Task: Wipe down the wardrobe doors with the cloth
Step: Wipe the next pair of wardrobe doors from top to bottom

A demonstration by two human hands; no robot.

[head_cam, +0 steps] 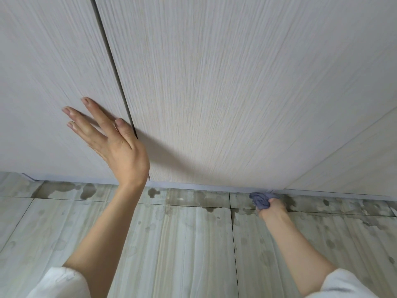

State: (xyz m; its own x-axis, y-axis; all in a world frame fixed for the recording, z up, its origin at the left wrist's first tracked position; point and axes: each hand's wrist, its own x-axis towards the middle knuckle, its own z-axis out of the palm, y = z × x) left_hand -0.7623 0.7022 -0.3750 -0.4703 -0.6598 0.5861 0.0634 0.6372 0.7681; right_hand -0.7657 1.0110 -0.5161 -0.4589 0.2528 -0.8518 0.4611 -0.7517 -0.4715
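R hand [274, 206] is clamped round a bunched blue-grey cloth [261, 201], pressed at the very bottom edge of the middle wardrobe door [214, 93], right where it meets the tiled floor [182, 244]. L hand [111, 138] has fingers straight and spread, flat on the next door [43, 72] just left of the dark gap [113, 67] between the two doors, w/ thumb at the gap. Risks, as I judge them: the floor below the door shows dark wet-looking patches, so the cloth could drag into them and smear dirty water back onto the pale woodgrain; a foot or knee could also slip there. Cloth is balled tight, so little face touches the door and streaks or missed strips along the bottom edge are likely. L hand leaning near the gap could push that door or catch the thumb if the middle door shifts. A third panel [354, 158] to the right of the middle door looks untouched from here, can't tell.
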